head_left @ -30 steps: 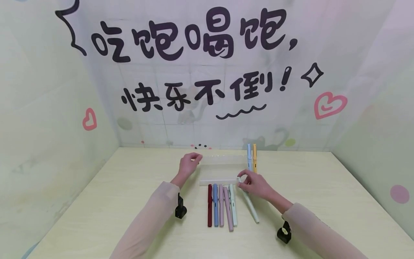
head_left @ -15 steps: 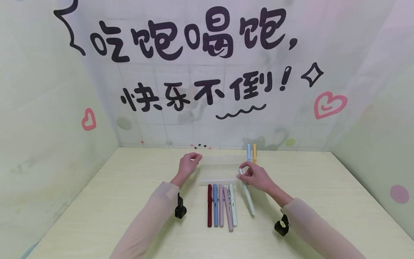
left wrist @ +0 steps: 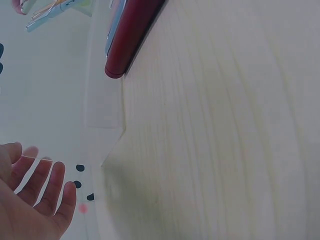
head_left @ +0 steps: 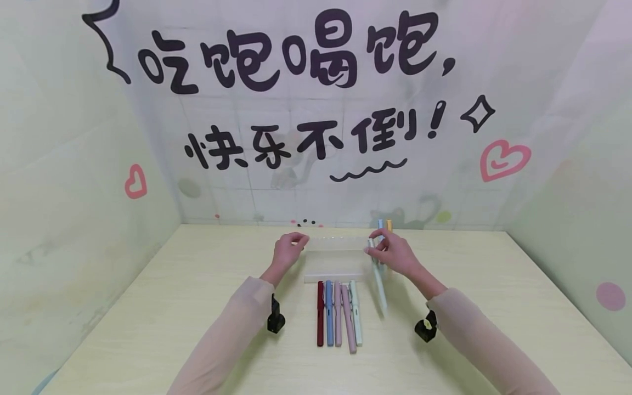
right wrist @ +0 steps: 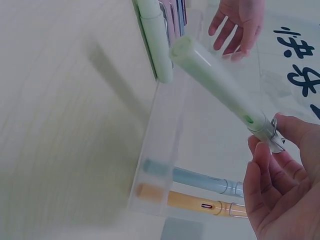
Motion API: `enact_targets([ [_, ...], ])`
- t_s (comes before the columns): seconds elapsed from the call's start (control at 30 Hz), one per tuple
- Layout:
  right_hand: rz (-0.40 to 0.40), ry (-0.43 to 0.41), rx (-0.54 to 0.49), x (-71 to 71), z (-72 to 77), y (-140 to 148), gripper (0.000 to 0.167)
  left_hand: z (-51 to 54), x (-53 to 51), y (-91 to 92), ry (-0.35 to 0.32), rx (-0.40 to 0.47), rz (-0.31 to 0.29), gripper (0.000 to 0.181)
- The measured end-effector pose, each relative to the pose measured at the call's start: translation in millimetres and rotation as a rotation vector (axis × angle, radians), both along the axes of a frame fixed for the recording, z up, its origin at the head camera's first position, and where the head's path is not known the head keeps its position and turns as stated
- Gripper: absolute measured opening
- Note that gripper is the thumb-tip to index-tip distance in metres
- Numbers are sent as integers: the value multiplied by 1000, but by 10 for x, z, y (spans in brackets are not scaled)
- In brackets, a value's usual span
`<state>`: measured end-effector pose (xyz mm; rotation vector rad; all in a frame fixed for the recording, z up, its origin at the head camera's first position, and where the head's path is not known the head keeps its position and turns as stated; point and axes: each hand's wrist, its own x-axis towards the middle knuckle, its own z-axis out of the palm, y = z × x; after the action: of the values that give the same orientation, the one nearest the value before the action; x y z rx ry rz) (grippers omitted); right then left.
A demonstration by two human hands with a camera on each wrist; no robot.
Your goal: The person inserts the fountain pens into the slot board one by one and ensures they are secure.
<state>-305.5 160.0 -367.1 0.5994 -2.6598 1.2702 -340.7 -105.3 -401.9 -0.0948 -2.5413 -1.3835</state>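
Observation:
My right hand [head_left: 396,253] pinches a pale green pen [head_left: 379,286] by its clip end, over the right side of a clear plastic pen holder [head_left: 331,278]. The pen tilts, its free end toward me, apart from the table in the right wrist view. A light blue pen [right wrist: 205,180] and an orange pen [right wrist: 192,201] sit side by side in the holder's right end. At its far left corner my left hand [head_left: 288,253] pinches the clear edge between thumb and fingers. The left wrist view shows those fingers [left wrist: 47,187] partly through the plastic.
In front of the holder lies a row of pens: dark red [head_left: 320,315], blue [head_left: 329,315], two mauve with one mauve pen [head_left: 349,323] askew, and another pale green pen [head_left: 356,315]. A printed cloth backdrop [head_left: 306,203] stands behind the table [head_left: 222,351].
My right hand has moved away from me, lifting the pale green pen off the table and up toward the holder's right side. My left hand has stayed at the corner.

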Motion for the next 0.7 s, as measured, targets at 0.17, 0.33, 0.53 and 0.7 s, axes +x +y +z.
enact_targets([
  [0.17, -38, 26, 20, -55, 40, 15, 35, 11, 9, 3, -1, -2, 3, 26],
  [0.33, -104, 74, 30, -103, 88, 20, 33, 17, 13, 8, -8, -6, 6, 26],
  [0.53, -169, 91, 19, -147, 156, 11, 35, 18, 10, 6, -3, -6, 5, 25],
  [0.7, -221, 93, 25, -193, 199, -10, 35, 17, 16, 4, -6, -7, 4, 26],
])
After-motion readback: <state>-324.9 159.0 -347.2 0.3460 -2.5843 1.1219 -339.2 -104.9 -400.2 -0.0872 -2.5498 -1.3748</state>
